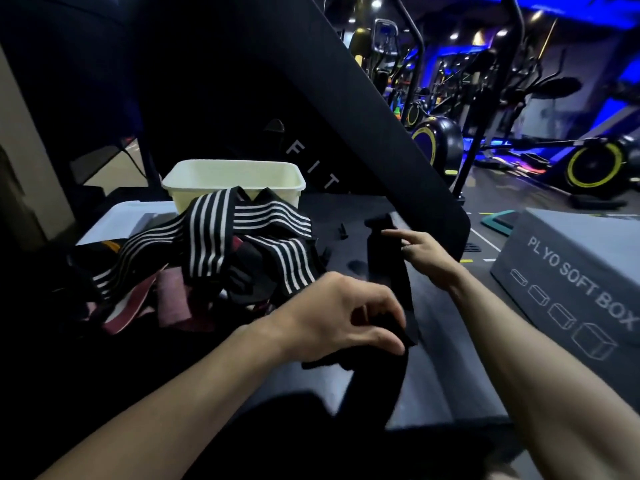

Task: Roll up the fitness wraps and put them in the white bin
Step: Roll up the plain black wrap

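A long black wrap [388,271] lies stretched on the dark grey surface in front of me. My left hand [339,317] pinches its near end between thumb and curled fingers. My right hand [422,252] is at the far end, index finger extended and touching the wrap's right edge. To the left sits a heap of wraps [221,251], black with white stripes on top and pink and maroon ones underneath. The white bin [235,183] stands behind the heap; what I can see of its inside holds nothing.
A wide black curved frame [346,98] of a machine rises behind the work surface. A grey box marked PLYO SOFT BOX [575,282] stands at the right. A white lid or sheet [128,220] lies left of the bin. Exercise bikes fill the back right.
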Demonstrator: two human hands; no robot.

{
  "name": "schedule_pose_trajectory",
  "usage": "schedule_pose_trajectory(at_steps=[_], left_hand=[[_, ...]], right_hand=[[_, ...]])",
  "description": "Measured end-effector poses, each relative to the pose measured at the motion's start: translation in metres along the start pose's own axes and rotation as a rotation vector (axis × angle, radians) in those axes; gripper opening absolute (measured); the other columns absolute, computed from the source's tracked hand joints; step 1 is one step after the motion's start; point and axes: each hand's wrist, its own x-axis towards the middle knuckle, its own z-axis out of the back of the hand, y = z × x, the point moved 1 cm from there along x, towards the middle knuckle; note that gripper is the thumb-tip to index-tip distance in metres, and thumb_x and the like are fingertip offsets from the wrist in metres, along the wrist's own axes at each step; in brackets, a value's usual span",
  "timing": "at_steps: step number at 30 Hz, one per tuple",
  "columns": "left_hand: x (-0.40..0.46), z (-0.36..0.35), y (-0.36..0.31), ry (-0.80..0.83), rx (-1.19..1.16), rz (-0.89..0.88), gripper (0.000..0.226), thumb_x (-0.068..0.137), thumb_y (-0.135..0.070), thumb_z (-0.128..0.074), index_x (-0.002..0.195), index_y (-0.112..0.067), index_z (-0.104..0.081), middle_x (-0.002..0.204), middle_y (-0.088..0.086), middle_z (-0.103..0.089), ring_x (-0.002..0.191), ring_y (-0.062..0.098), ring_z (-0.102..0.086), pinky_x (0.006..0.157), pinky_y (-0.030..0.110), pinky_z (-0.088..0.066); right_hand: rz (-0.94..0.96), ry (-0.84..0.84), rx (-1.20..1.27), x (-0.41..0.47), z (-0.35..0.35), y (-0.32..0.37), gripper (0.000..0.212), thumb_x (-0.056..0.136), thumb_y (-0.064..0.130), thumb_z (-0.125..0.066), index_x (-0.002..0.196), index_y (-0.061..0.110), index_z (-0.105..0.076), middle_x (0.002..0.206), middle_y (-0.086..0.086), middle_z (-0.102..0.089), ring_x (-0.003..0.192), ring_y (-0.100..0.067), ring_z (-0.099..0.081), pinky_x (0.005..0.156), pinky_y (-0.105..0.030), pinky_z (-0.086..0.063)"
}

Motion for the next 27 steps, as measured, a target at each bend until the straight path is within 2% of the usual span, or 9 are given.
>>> schedule_pose_trajectory(at_steps=[2,4,7,9,13,17,20,24,27], left_hand=[[0.011,-0.013,0.005,0.098,-0.019,0.015,0.022,0.085,-0.024,-0.084,0.104,-0.018,-0.076,0.080,-0.009,-0.072,0.071,0.005,-0.067,0.069,0.023,-0.053],[0.012,-0.026,0.012,0.209,-0.066,0.050,0.021,0.089,-0.018,-0.080,0.109,-0.012,-0.076,0.086,-0.009,-0.074,0.079,0.005,-0.070,0.076,0.023,-0.053],[0.005,-0.034,0.023,0.281,-0.192,0.130,0.017,0.097,-0.018,-0.071,0.112,-0.010,-0.075,0.092,-0.005,-0.077,0.086,0.006,-0.072,0.085,0.029,-0.056],[0.004,-0.033,0.037,0.190,-0.022,0.117,0.018,0.099,-0.027,-0.069,0.114,-0.019,-0.075,0.104,-0.008,-0.077,0.098,0.003,-0.070,0.094,0.032,-0.054],[-0.002,-0.039,0.061,0.243,0.340,0.109,0.034,0.097,-0.050,-0.063,0.127,-0.036,-0.066,0.131,-0.019,-0.061,0.119,0.004,-0.053,0.106,0.037,-0.043],[-0.011,-0.049,0.063,0.241,0.423,0.111,0.037,0.095,-0.057,-0.062,0.127,-0.040,-0.066,0.138,-0.021,-0.054,0.123,0.005,-0.045,0.108,0.040,-0.038],[-0.014,-0.057,0.052,0.226,0.422,0.051,0.045,0.088,-0.065,-0.065,0.126,-0.041,-0.064,0.136,-0.018,-0.053,0.123,0.008,-0.047,0.108,0.038,-0.039],[-0.023,-0.072,0.035,0.310,0.474,-0.031,0.066,0.077,-0.076,-0.068,0.134,-0.043,-0.057,0.143,-0.018,-0.045,0.132,0.007,-0.038,0.112,0.034,-0.034],[-0.025,-0.070,0.035,0.264,0.490,0.028,0.076,0.075,-0.074,-0.072,0.141,-0.041,-0.052,0.145,-0.020,-0.043,0.135,0.005,-0.035,0.113,0.029,-0.030]], right_hand=[[-0.094,0.027,-0.137,0.001,-0.005,-0.004,0.060,0.092,-0.013,-0.038,0.139,0.015,-0.061,0.114,-0.013,-0.070,0.059,-0.001,-0.059,0.047,-0.010,-0.039],[-0.137,-0.021,-0.266,0.000,-0.010,-0.017,0.058,0.090,-0.009,-0.039,0.137,0.014,-0.062,0.090,-0.010,-0.069,0.039,-0.002,-0.043,0.038,-0.015,-0.031],[-0.072,-0.080,-0.380,-0.011,-0.011,-0.024,0.049,0.093,-0.001,-0.044,0.137,0.010,-0.063,0.122,-0.013,-0.068,0.097,-0.020,-0.068,0.081,-0.020,-0.050],[-0.013,-0.085,-0.420,-0.020,-0.010,-0.026,0.040,0.101,0.014,-0.053,0.140,0.007,-0.058,0.143,-0.012,-0.060,0.128,-0.028,-0.058,0.104,-0.031,-0.041],[-0.013,0.062,-0.512,-0.047,-0.009,-0.024,0.076,0.086,0.042,-0.080,0.150,0.015,-0.046,0.134,-0.010,-0.064,0.116,-0.024,-0.064,0.093,-0.028,-0.046],[-0.109,0.067,-0.274,-0.065,-0.016,-0.024,0.095,0.077,0.034,-0.090,0.155,0.018,-0.038,0.117,-0.005,-0.062,0.101,-0.019,-0.065,0.088,-0.028,-0.051],[-0.097,-0.053,-0.090,-0.062,-0.022,-0.024,0.080,0.083,0.017,-0.084,0.153,0.023,-0.044,0.120,-0.008,-0.065,0.107,-0.022,-0.067,0.098,-0.040,-0.055],[-0.086,-0.345,0.046,-0.057,-0.016,-0.018,0.035,0.088,0.004,-0.061,0.103,0.032,-0.076,0.094,0.000,-0.077,0.079,-0.015,-0.065,0.072,-0.026,-0.051],[-0.213,-0.653,0.031,-0.066,0.010,-0.012,0.033,0.094,0.004,-0.052,0.107,0.020,-0.077,0.109,-0.007,-0.076,0.098,-0.021,-0.067,0.080,-0.019,-0.046]])
